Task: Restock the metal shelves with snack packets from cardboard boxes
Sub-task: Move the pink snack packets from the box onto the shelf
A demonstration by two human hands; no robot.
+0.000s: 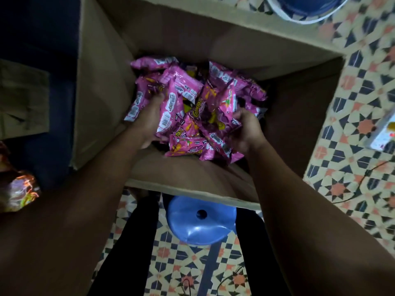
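Both hands gather pink snack packets point(188, 107) deep in the cardboard box point(102, 86).
Left hand point(149, 120) and right hand point(245, 129) flank the heap, fingers curled clutching packets; the heap lies between them.

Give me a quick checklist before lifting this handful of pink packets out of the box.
1. Left hand grips pink packets: ok.
2. Right hand curled on packets: ok.
3. Cardboard box flaps open, way up free: ok.
4. Loose packets at the bundle's near edge secured: cannot tell.
5. Shelves in view for placing: not ok.
6. Blue stool near feet, step with care: ok.
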